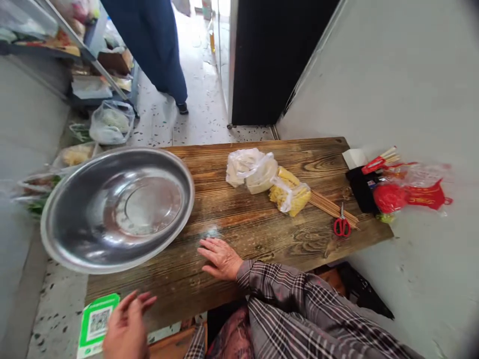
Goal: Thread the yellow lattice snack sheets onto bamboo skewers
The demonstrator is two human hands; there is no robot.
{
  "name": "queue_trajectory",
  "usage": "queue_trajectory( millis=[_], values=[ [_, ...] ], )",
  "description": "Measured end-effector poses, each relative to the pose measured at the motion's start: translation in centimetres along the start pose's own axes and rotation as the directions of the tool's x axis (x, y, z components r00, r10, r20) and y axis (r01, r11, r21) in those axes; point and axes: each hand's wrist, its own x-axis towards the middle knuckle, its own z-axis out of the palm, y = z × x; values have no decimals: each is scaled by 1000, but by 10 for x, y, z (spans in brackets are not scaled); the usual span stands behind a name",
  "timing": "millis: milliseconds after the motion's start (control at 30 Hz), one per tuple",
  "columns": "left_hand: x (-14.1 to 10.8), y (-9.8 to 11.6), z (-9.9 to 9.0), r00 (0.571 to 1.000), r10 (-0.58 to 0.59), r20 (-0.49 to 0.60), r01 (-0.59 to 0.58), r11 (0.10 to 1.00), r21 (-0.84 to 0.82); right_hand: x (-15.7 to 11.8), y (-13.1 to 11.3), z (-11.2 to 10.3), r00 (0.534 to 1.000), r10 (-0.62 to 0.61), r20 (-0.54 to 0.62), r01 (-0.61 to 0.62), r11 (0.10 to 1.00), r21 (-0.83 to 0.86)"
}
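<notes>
My right hand (220, 259) rests flat on the wooden table (232, 224), fingers spread and holding nothing. At the lower left, my left hand (129, 326) is raised, slightly blurred, with its fingers apart and nothing held; it is nearest to a green QR code card (99, 324). A large steel basin (116, 209) stands on the table's left part. Beyond my right hand lie a bag of pale food (250, 169) and a bag of yellow strips (290, 192). Thin wooden sticks (325, 205) lie to their right, with red-handled scissors (342, 227) at the sticks' end.
A black holder (362, 189) with red packages (391, 197) stands against the right wall. Bagged vegetables (112, 122) and a shelf rack (90, 55) are at the left. A person in dark trousers (153, 45) stands beyond the table, near a black cabinet (265, 60).
</notes>
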Motion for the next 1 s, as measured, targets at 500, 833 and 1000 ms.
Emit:
queue_trajectory(
  millis=[500, 833, 1000],
  values=[
    [-76, 107, 269, 504, 751, 427, -771, 614, -168, -113, 165, -205, 661, 225, -715, -551, 793, -260],
    [-59, 112, 306, 323, 937, 134, -899, 348, -265, -99, 177, -190, 544, 32, -839, -336, 924, -183],
    [-65, 105, 307, 185, 979, 80, -959, 198, -204, -110, 177, -182, 543, -29, -839, -191, 969, -158]
  ],
)
